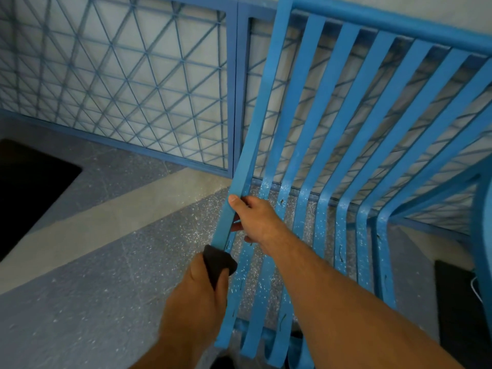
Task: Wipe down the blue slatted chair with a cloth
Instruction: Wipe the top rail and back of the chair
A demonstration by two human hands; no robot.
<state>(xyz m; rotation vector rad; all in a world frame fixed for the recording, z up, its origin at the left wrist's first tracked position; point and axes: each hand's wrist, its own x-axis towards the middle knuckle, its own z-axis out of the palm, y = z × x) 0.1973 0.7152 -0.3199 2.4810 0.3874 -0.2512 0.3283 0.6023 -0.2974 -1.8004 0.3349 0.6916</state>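
Clamping a dark grey cloth (218,265) in our left hand (197,291), we wrap it round the outermost left slat (255,145) of the blue slatted metal chair (372,129), with fingers and thumb curled about cloth and slat together. Just above it on the same slat, our right hand (255,219) grips the edge, the thumb lying along the top face and the fingers hooked underneath. Our right forearm crosses over the seat slats from the lower right. The two hands are near each other but apart.

The chair fills the right half of our view. Its flat slats run away from us across the seat, bend upward, and rise to a rounded top rail. Pale specks dot the seat slats near the bend.

The chair stands on a speckled grey floor (93,275) crossed by a pale band, just in front of a blue wire-mesh fence panel (119,83). A black rectangular mat (29,187) lies at the left edge, well apart from the chair. A dark object (458,302) sits at the far right; we cannot tell what it is.
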